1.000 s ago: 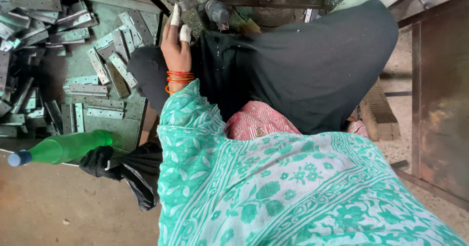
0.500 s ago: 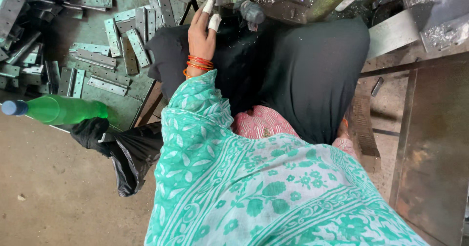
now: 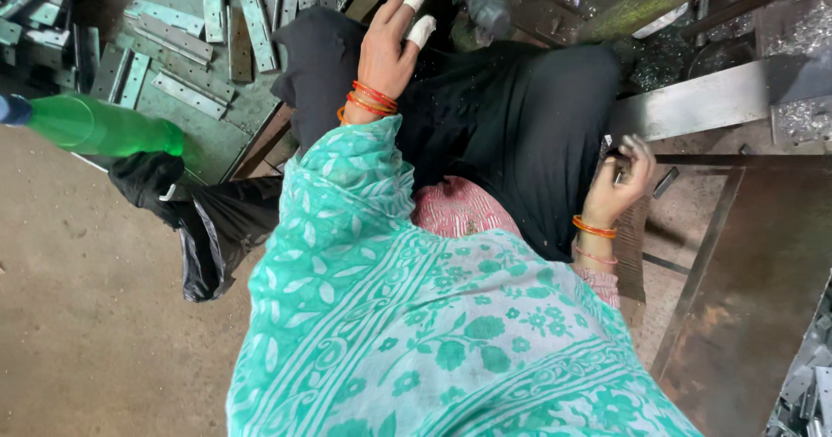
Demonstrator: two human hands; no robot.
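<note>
We see the left hand (image 3: 386, 51), two fingers taped, now raised open-fingered toward the dark machine part (image 3: 485, 8), holding nothing. The right hand (image 3: 617, 181), newly in view, pinches a small metal piece (image 3: 617, 172) beside the steel bar (image 3: 702, 103).

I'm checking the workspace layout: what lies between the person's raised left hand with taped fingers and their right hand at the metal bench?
In the head view, only the lap draped in black cloth lies between the left hand and the right hand.
</note>
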